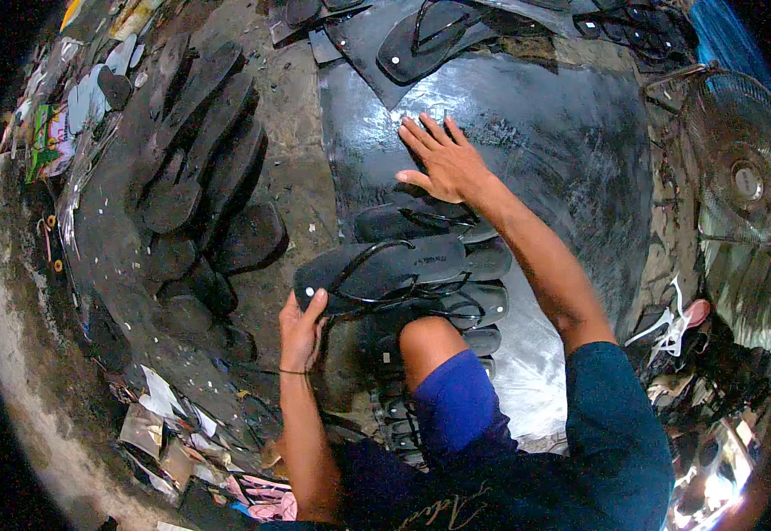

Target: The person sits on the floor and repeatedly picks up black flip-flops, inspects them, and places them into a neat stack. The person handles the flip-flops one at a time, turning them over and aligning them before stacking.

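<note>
My left hand [302, 332] grips a black flip-flop [381, 270] by its toe end, thumb on top near a white dot. The flip-flop has a shiny black thong strap and lies over other black flip-flops [478, 305] by my knee. Fingers spread and palm down, my right hand [446, 164] reaches over a shiny dark sheet [571, 150] and holds nothing. Whether its palm touches the sheet I cannot tell. Just below it sits another black flip-flop [381, 223], partly hidden by the held one.
Dark sole-shaped pieces [217, 159] are heaped on the left. More black flip-flops [425, 40] lie on a dark sheet at the far side. A fan [744, 177] stands at the right. Scraps [164, 416] litter the lower left, and white straps [664, 323] lie at the right.
</note>
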`<move>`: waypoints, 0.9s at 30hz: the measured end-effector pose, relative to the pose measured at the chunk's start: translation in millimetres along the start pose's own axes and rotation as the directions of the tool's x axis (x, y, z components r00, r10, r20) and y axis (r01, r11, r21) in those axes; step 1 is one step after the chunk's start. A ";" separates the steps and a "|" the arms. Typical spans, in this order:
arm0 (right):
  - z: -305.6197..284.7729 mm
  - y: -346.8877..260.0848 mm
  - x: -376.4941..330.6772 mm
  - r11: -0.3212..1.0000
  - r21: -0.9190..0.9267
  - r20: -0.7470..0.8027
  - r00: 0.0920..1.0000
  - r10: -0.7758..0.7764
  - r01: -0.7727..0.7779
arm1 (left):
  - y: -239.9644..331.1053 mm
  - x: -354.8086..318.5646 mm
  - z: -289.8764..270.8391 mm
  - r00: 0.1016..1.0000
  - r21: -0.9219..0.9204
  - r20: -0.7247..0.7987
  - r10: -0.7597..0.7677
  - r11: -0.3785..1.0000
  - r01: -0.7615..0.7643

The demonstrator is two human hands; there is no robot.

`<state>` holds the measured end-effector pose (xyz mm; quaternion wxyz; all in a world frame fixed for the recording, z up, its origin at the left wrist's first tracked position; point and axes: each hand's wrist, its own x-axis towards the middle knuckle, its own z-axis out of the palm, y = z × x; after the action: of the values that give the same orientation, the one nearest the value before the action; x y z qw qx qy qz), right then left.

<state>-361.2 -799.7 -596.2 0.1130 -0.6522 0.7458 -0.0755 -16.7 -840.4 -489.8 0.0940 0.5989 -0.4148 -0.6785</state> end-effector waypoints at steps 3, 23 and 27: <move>0.4 17.0 -25.8 0.999 -0.042 0.041 0.999 0.025 -0.023 | -10.4 -13.8 -3.8 0.999 -0.179 -0.024 -0.039 0.983 0.034; -55.3 -67.4 -199.0 -0.756 0.586 0.660 0.712 0.238 -0.291 | 11.9 -25.7 35.7 0.890 -0.660 0.370 0.267 0.750 0.050; -53.4 -85.8 -204.7 -0.766 0.586 0.701 0.640 0.316 -0.263 | 6.4 -21.9 46.2 0.883 -0.600 0.314 0.349 0.794 -0.101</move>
<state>-268.1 -610.7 -508.1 0.6058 0.1895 0.4699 -0.6135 -54.5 -810.0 -472.2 0.2606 0.3328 -0.2743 -0.8638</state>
